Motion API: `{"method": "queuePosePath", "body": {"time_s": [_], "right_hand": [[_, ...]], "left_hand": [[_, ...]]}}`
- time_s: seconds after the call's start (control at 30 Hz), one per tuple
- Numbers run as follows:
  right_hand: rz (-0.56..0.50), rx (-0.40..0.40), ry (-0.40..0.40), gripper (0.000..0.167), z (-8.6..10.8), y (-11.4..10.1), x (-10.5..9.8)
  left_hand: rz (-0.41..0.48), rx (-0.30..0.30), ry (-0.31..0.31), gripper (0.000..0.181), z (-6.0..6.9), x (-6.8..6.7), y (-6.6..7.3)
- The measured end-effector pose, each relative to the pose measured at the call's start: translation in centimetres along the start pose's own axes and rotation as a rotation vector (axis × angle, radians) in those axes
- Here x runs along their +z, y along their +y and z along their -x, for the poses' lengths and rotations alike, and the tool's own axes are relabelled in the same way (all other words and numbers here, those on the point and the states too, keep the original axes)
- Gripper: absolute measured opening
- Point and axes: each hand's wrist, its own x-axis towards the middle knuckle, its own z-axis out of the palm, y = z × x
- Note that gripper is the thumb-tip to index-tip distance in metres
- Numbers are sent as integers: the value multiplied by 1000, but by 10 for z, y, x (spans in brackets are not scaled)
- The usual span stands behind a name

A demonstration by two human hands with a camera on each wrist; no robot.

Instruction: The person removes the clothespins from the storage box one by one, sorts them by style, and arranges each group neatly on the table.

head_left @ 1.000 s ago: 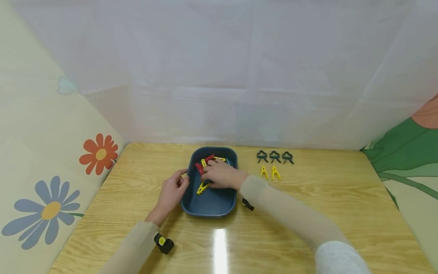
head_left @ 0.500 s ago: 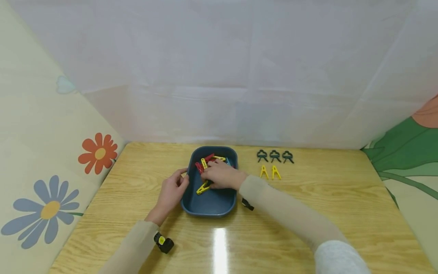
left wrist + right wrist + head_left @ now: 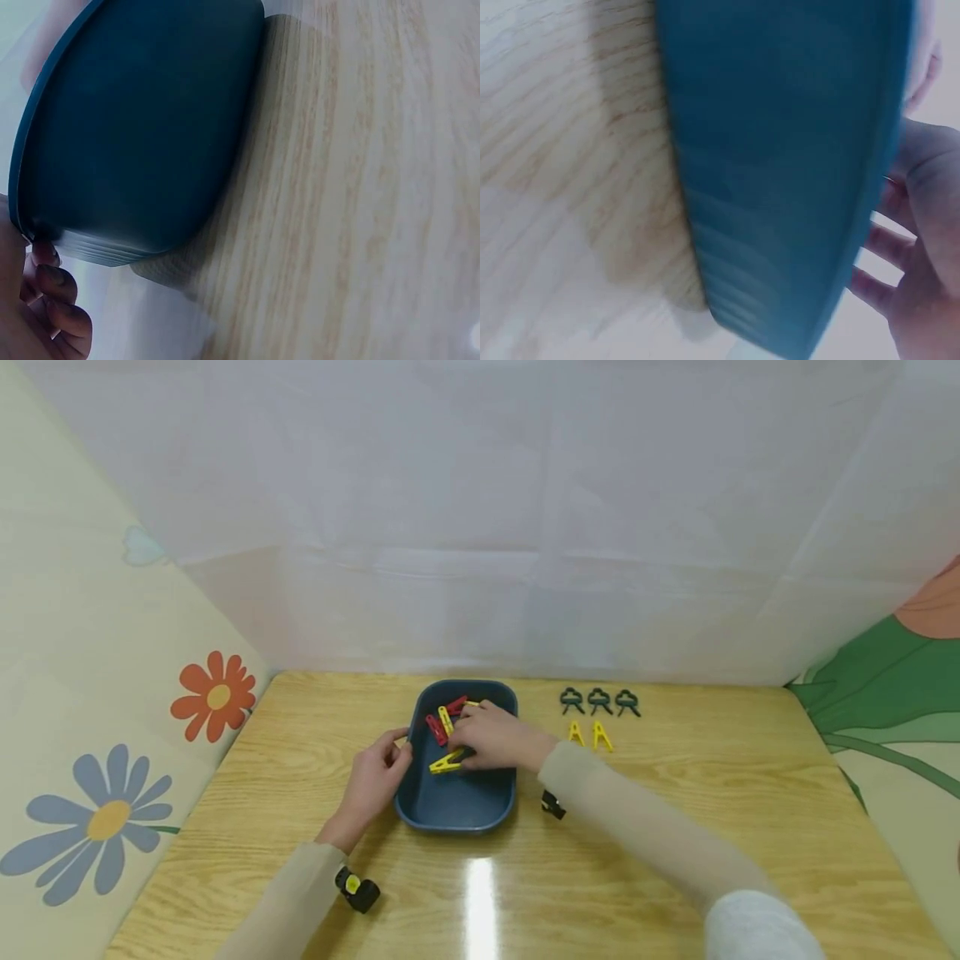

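Yellow spring clip (image 3: 445,764) sits in the dark-blue bin (image 3: 455,814), one end hidden by the right hand (image 3: 493,740); I cannot tell whether those fingers pinch it. The left hand (image 3: 378,777) pinches the bin's rim; if that hold slackens, a tug could skid the bin across the surface (image 3: 637,835).

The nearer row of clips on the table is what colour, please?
The clips are yellow, best seen in the head view.
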Motion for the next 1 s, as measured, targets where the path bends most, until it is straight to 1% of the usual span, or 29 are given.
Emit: {"method": "queuePosePath", "body": {"time_s": [0.1, 0.17, 0.3, 0.37, 0.47, 0.53, 0.63, 0.73, 0.83, 1.0], "right_hand": [[-11, 5, 26, 31, 9, 5, -5], [-26, 9, 57, 30, 15, 10, -6], [-83, 13, 118, 29, 29, 20, -7], [-106, 22, 136, 29, 37, 25, -9], [-120, 41, 163, 30, 50, 31, -14], [-110, 54, 188, 28, 60, 36, -16], [-103, 88, 227, 27, 76, 45, -17], [-131, 129, 258, 26, 92, 55, -15], [-177, 178, 270, 27, 107, 63, -12], [-224, 271, 286, 30, 133, 73, -4]], "left_hand": [[7, -4, -12, 35, 0, -1, 1], [13, -7, -21, 36, 0, -2, 0], [31, -16, -29, 36, -1, -2, -1], [37, -19, -32, 35, -1, -3, -1], [44, -21, -34, 35, -1, -4, -1], [48, -24, -33, 35, -1, -4, -1], [57, -28, -25, 36, 0, -5, -2], [51, -24, -17, 36, 1, -5, -2], [46, -21, -14, 36, 2, -6, -3], [45, -31, -31, 37, 2, -6, -2]]}}
